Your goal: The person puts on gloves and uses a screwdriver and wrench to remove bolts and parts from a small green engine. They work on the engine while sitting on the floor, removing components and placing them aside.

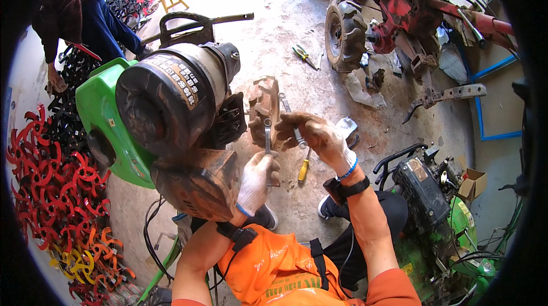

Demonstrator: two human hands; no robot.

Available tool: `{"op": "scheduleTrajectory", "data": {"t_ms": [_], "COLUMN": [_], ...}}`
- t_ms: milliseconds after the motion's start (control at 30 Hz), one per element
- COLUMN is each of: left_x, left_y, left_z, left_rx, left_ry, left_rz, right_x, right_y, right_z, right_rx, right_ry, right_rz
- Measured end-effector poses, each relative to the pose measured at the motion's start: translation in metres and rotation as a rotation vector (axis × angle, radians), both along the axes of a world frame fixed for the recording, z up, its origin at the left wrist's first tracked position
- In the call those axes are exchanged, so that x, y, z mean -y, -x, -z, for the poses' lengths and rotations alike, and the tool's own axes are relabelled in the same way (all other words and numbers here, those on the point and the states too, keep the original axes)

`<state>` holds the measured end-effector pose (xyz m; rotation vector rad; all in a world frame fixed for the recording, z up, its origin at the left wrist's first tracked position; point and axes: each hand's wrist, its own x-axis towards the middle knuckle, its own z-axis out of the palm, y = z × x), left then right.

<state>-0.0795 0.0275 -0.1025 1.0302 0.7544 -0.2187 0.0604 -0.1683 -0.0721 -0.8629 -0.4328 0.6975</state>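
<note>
My left hand (256,180), in a white knit work glove, is closed around the lower part of a metal wrench (268,135). The wrench's ring end points upward. My right hand (322,137), in a white glove with dirty fingers, is curled around a second wrench (298,136); the fingers hide its middle, and both ends stick out. Just beyond my hands is a muddy, lugged tire (264,106). To their left stands a machine with a black round engine cover (165,97) and a green body panel (108,117).
A yellow-handled screwdriver (304,170) and green-handled pliers (305,56) lie on the concrete floor. Red curved blades (63,174) are heaped at left, where another person (85,20) bends over. A red tractor (399,15) stands far right, a green machine (425,192) near right.
</note>
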Motion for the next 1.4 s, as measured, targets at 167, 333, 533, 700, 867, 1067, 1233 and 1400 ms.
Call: {"op": "scheduleTrajectory", "data": {"t_ms": [167, 333, 533, 700, 867, 1067, 1233, 1400], "left_x": [0.002, 0.004, 0.010, 0.008, 0.002, -0.014, -0.020, -0.010], "left_y": [0.000, -0.001, -0.004, -0.002, 0.006, 0.026, 0.024, 0.009], "left_z": [0.002, 0.004, 0.005, 0.013, 0.044, 0.087, 0.083, 0.055], "left_rx": [0.012, -0.023, -0.012, -0.043, -0.130, 0.216, 0.149, -0.122], "left_ry": [-0.040, -0.053, -0.048, -0.125, -0.188, -0.911, -0.684, -0.326], "left_rz": [0.006, 0.020, -0.033, 0.004, -0.036, 0.417, 0.584, 0.320], "right_x": [-0.013, -0.028, -0.062, -0.078, -0.095, -0.111, -0.107, -0.107], "right_y": [0.013, 0.030, 0.048, 0.053, 0.057, 0.068, 0.058, 0.047], "right_z": [0.013, 0.009, 0.016, 0.029, 0.035, 0.041, 0.038, 0.036], "right_rx": [-0.085, -0.009, 0.043, -0.031, -0.096, 0.072, 0.106, 0.300], "right_ry": [0.223, 0.184, 0.367, 0.263, 0.251, 0.391, 0.421, 0.498], "right_rz": [0.057, -0.043, -0.025, 0.020, 0.004, 0.080, 0.035, 0.034]}}
